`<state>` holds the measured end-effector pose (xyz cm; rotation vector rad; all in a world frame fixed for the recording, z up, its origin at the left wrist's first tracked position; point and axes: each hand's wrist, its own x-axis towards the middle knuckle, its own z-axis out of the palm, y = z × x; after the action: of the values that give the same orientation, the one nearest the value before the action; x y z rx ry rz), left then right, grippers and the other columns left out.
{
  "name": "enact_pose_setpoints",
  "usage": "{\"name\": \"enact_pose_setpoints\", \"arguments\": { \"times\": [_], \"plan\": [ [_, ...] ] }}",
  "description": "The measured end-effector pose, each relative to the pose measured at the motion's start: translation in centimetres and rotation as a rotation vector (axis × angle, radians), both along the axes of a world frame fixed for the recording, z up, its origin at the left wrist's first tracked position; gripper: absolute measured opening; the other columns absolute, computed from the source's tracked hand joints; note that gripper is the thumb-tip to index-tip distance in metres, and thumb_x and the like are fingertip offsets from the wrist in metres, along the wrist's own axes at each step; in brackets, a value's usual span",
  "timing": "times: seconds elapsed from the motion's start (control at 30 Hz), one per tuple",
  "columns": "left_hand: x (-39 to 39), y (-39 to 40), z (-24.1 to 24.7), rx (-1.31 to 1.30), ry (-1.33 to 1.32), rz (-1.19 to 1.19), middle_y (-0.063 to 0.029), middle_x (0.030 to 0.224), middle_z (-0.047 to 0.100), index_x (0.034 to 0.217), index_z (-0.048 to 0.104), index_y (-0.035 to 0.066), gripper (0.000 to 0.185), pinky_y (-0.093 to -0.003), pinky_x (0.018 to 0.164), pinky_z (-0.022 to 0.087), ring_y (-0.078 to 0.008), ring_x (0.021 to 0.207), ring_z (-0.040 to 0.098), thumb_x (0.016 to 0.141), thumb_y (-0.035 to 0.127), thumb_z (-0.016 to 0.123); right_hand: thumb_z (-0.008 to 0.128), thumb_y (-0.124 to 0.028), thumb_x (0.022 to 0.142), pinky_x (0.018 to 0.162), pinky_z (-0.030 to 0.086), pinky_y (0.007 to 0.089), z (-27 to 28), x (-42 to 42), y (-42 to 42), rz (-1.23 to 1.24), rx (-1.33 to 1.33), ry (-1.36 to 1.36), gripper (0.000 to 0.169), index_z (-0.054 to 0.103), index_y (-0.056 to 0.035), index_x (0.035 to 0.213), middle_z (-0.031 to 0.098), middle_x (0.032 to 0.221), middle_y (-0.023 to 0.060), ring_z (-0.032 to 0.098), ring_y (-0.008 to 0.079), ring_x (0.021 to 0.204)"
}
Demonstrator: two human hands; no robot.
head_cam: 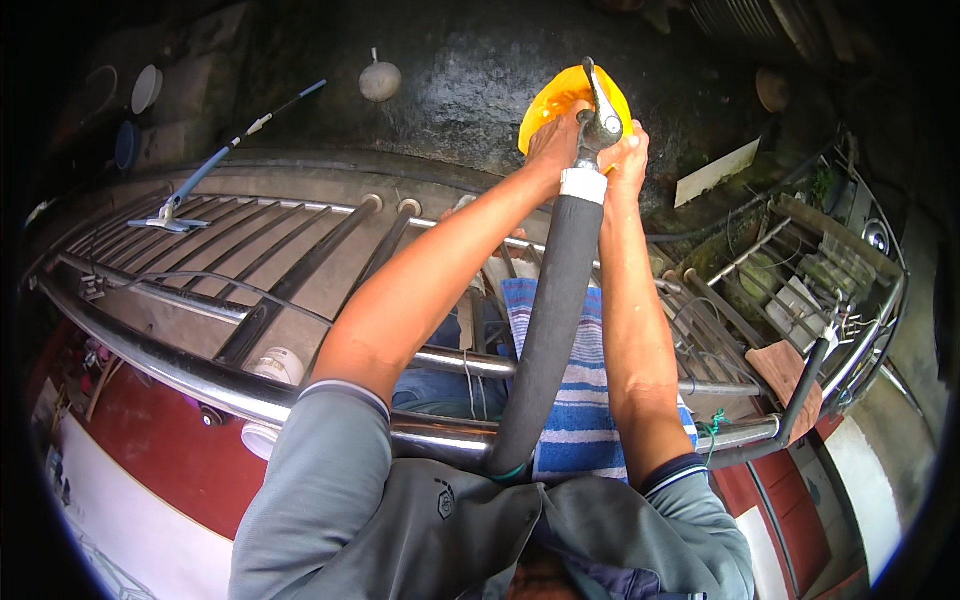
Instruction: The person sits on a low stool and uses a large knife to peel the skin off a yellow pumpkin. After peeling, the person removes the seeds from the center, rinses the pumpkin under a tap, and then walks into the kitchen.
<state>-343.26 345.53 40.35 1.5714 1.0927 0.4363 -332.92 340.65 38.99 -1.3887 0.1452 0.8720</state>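
Beyond a stainless-steel railing, both my arms reach out to a yellow bowl-shaped plastic vessel (536,120), which sits behind a metal tap (600,129). My left hand (556,141) is inside the vessel or against its near wall; its fingertips are hidden. At the near right side of the vessel, my right hand (630,159) grips the rim, partly covered by the tap. The tap tops a pipe wrapped in black foam (555,300) that rises between my forearms. Orange glints show inside the vessel; whether it holds water is unclear.
A blue-striped towel (577,420) hangs on the steel railing (450,435) beside the pipe. Leaning on the railing at left is a blue-handled squeegee (199,180). A second foam-wrapped pipe (806,382) stands at right. A round pot-like object (380,81) lies beyond on the dark ground.
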Motion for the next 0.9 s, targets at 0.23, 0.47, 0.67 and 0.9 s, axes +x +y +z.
{"name": "enact_pose_setpoints", "arguments": {
  "times": [0.23,0.47,0.67,0.9],
  "plan": [
    [0.0,1.8,-4.5,-0.595,-0.243,0.113,-0.0096,0.101,0.071,0.111,0.065,0.0,0.04,-0.0335,0.079,0.055,-0.0192,0.089,0.069,0.09,0.032,0.073,0.059,-0.039,0.098,0.081,0.054,0.0326,0.6,-2.2,-2.1,0.164,-0.077,-0.26,0.052,0.064,0.0078,0.12,0.069,0.109,0.0112,0.067,0.0174,0.093],
    [-3.7,-0.8,1.5,0.041,-0.086,-0.341,-0.0295,0.109,0.067,0.118,0.058,-0.002,0.053,-0.0484,0.087,0.052,-0.0427,0.105,0.065,0.078,0.028,0.076,0.059,-0.042,0.098,0.067,0.055,0.0348,-1.3,2.5,-0.6,0.194,0.008,0.326,0.041,0.062,-0.004,0.114,0.068,0.1,0.0082,0.065,0.0204,0.075],
    [-1.7,1.3,-1.5,-0.652,-0.337,0.099,-0.0107,0.104,0.07,0.112,0.064,-0.002,0.052,-0.0339,0.085,0.052,-0.0162,0.093,0.066,0.096,0.047,0.062,0.063,-0.031,0.098,0.077,0.053,0.0264,0.7,-0.9,-0.2,0.16,-0.09,-0.264,0.038,0.072,0.006,0.103,0.071,0.096,0.0064,0.065,0.0133,0.083],
    [-2.1,2.2,-1.3,-0.631,-0.282,0.193,-0.0173,0.091,0.071,0.104,0.065,-0.005,0.033,-0.0385,0.076,0.055,-0.0279,0.084,0.071,0.093,0.026,0.063,0.055,-0.03,0.102,0.088,0.053,0.0309,1.4,-1.9,-1.5,0.371,-0.063,-0.412,0.049,0.057,0.0061,0.134,0.068,0.117,0.0108,0.065,0.0171,0.102]
  ]
}}
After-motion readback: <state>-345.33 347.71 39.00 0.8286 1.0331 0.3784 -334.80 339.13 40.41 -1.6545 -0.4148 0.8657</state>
